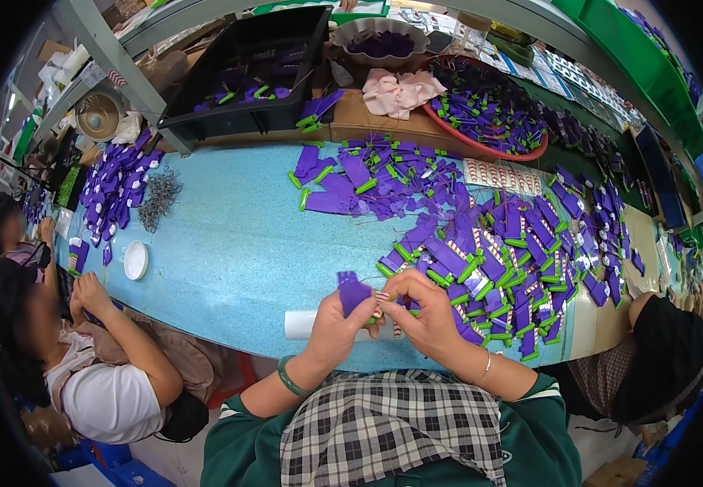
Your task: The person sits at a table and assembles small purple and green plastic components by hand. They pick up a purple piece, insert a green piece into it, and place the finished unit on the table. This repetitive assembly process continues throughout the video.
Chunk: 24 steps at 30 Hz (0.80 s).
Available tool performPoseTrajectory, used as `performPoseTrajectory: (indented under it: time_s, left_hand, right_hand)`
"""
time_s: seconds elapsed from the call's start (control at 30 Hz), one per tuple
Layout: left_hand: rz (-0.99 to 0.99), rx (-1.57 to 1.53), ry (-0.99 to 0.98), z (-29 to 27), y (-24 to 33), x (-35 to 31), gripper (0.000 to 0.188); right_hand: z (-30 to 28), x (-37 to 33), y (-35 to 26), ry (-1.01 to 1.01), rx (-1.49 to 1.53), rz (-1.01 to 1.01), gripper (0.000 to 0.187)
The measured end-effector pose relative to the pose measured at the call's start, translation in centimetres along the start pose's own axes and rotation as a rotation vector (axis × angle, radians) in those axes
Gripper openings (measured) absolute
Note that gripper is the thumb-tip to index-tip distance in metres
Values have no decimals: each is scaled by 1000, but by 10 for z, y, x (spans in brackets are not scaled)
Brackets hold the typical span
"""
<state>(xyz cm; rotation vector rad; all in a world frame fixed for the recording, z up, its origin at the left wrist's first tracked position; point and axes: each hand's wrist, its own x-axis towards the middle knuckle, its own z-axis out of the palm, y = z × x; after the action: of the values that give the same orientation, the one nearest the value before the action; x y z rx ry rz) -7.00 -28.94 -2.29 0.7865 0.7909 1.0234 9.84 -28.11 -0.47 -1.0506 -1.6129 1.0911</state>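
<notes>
Just above the table's front edge, my left hand (337, 327) pinches a flat purple plastic piece (353, 290) between thumb and fingers. My right hand (426, 312) meets it from the other side, its thumb and forefinger closed on a small red-and-white striped strip (381, 299) at the lower end of the purple piece. A bit of green shows beneath the fingers; the rest of that end is hidden. Under my hands lies a white sheet (299, 325). To the right, a pile of purple pieces with green ends and striped strips (493, 272) reaches close to my right hand.
Farther back lie more purple-and-green pieces (384, 178) and a sheet of striped stickers (502, 176). A black crate (246, 118), a pink cloth (400, 92) and a red basket (493, 148) stand behind. Left are a white dish (135, 260) and a seated co-worker (108, 381).
</notes>
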Motion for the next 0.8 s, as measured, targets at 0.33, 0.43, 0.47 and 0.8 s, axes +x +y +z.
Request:
performPoseTrajectory:
  time_s: [0.33, 0.43, 0.47, 0.8]
  left_hand:
    - [-141, -305, -130, 2, 1, 0, 44]
    - [-145, -307, -142, 1, 0, 1, 47]
    - [-146, -308, -141, 1, 0, 1, 48]
    - [-133, -314, -140, 2, -3, 0, 50]
  right_hand:
    - [-2, -1, 12, -46, 134, 204, 12]
    - [-3, -1, 12, -33, 102, 205, 12]
    - [-3, -1, 12, -30, 102, 225, 13]
    - [-3, -2, 10, 2, -27, 131, 14]
